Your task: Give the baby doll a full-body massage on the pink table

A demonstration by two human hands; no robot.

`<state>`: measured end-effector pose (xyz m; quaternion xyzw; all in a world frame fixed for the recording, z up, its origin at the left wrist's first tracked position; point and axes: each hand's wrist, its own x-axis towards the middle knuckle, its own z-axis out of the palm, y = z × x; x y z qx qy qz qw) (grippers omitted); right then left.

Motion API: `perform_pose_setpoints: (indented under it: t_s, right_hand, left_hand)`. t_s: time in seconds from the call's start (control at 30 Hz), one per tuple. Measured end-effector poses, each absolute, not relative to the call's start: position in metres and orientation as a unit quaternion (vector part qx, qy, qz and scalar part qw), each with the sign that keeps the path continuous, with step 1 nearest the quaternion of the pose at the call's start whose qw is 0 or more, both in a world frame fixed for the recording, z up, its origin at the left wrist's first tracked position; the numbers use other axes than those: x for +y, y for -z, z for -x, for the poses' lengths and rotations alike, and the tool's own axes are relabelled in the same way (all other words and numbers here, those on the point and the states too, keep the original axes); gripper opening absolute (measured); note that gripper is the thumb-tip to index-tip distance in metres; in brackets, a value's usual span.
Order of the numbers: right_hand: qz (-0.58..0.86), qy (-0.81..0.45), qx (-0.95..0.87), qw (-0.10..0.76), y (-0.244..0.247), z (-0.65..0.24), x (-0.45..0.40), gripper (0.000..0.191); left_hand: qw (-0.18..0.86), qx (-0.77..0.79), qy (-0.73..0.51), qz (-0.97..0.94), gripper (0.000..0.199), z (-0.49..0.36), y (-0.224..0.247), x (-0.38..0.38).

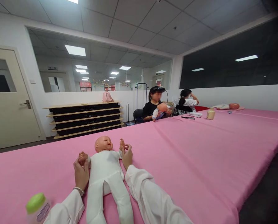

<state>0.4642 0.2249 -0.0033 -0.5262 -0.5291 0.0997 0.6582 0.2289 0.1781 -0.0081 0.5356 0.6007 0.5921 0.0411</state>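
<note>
A baby doll [105,165] with a white cloth body lies on its back on the pink table cover [176,155], its head away from me and its legs toward me. My left hand [81,172] is closed around the doll's arm at the wrist, on the left side of its body. On the other side, my right hand [127,156] grips the doll's other wrist between thumb and fingers. Both doll hands stick up above my fingers. A bracelet circles my left wrist.
A jar with a green lid [37,205] stands at the near left. Farther right are a yellowish bottle [210,114], a dark flat object [187,118] and another doll [233,106]. A person [153,105] across the table holds a doll; another person [187,101] sits beyond.
</note>
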Motion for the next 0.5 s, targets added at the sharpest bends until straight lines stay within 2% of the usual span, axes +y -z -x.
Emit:
perform_pose_setpoints:
  t_s: [0.1,0.2,0.37,0.5]
  right_hand:
    - [0.542,-0.142,-0.499,0.661,0.01,-0.466,0.245,0.031]
    - [0.553,-0.138,-0.499,0.653,0.016,-0.468,0.253,0.033]
    - [0.477,-0.138,-0.573,0.652,0.013,-0.465,0.25,0.033]
    - [0.438,-0.119,-0.63,0.63,0.012,-0.463,0.254,0.041]
  left_hand:
    - [-0.064,0.623,-0.544,-0.559,0.058,-0.223,0.014,0.208]
    - [-0.1,0.642,-0.516,-0.558,0.062,-0.219,0.02,0.227]
    - [0.012,0.65,-0.496,-0.575,0.064,-0.218,0.022,0.232]
    - [0.11,0.669,-0.508,-0.532,0.064,-0.218,0.02,0.23]
